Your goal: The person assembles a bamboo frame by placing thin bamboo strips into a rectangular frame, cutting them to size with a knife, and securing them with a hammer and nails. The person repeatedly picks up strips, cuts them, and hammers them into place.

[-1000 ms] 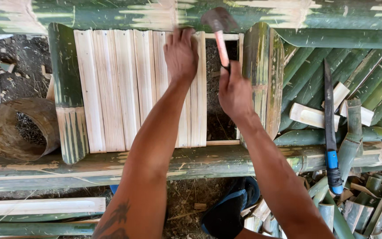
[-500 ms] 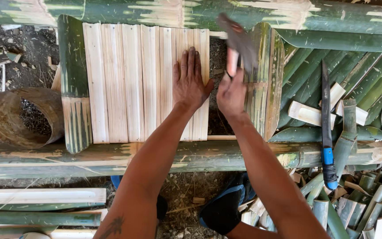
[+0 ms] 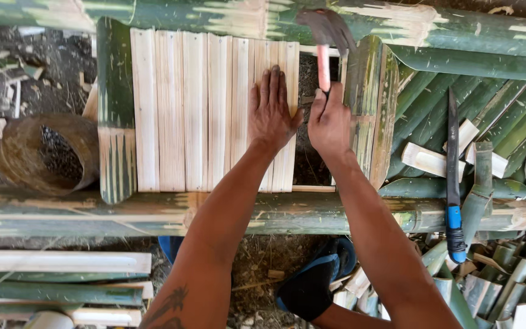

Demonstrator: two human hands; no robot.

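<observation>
In the head view, the left hand (image 3: 272, 113) lies flat at the centre of the frame, palm down and fingers spread, pressing on the rightmost of the pale split bamboo slats (image 3: 208, 109) that run side by side across the upper middle. Just right of it, nearly touching at the thumb, the right hand (image 3: 330, 122) is closed in a fist around the pink handle of a hammer (image 3: 325, 42), whose dark head points up toward the top centre, over the dark gap beside the last slat. The slats rest between two green bamboo poles (image 3: 275, 213), one along the top edge and one below the wrists. A blue-handled saw (image 3: 453, 176) lies at the right on green bamboo strips, well apart from both hands. A round woven basket (image 3: 47, 155) sits at the left.
</observation>
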